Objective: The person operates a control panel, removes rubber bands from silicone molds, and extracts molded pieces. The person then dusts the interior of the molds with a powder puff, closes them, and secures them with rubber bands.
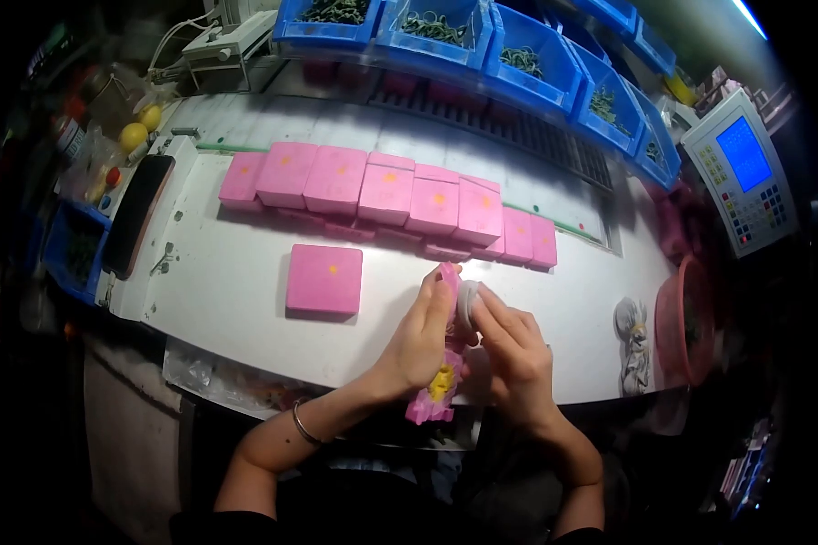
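Note:
My left hand is closed around a pink rubber mould, which is bent open above the table's front edge. A yellow patch with an uneven surface shows on the mould's lower part. In my right hand a greyish-white cloth pad is pinched against the mould's upper right side. Fingers hide part of both. To the left of my hands a closed pink block with a small yellow spot lies on the white tabletop. Behind it runs a row of several similar pink blocks.
Blue bins with small greenish pieces line the back. A keypad device with a blue screen stands at right, near a pink basin and a tied grey cloth bag. A dark elongated pad sits at left.

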Available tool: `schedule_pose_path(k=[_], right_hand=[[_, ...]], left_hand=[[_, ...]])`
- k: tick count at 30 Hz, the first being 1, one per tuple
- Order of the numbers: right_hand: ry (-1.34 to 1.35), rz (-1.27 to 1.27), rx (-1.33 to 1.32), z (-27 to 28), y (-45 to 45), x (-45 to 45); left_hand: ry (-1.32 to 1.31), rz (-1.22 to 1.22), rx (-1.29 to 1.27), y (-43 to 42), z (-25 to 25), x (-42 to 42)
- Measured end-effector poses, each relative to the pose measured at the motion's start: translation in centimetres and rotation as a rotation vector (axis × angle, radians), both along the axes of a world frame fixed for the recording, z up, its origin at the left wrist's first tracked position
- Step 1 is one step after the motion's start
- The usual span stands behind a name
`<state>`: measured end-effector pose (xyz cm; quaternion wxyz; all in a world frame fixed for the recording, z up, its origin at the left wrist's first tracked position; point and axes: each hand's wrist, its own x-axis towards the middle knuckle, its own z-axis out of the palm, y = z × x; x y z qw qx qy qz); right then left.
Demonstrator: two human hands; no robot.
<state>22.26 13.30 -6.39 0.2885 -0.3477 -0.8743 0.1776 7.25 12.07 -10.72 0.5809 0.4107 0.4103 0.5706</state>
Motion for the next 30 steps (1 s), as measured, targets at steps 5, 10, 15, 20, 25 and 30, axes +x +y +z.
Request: schedule_pose_path(k=[5,10,15,20,25,30], right_hand=[[-0.038,0.013,0.056,-0.6,-0.1,-0.2],[0.068,-0.097,-0.04,0.3,-0.2,0.4],[-0.133,0.022,0.314,-1.5,-0.4,1.1],[-0.064,-0.008,0.357,-1.2,0.1,1.8],[-0.092,0.03,0.356,-1.6,0.1,1.2],[-0.18,0.085,0.451,-1.6,0.1,0.9]], left_hand=[[0.144,0.118,0.133,0.7,-2.4,0.6],[-0.345,-0.203,-0.286,-0.1,0.7,-1.4],[-0.241,-0.171,-0.255,0.2,-0.1,-0.9],[-0.409,-0.306,-0.376,0.3,0.9,-1.7],[-0.326,-0.248,-0.337,0.3,1.1,-1.2],[-0.117,-0.013,-0.117,0.8,-1.2,0.4]])
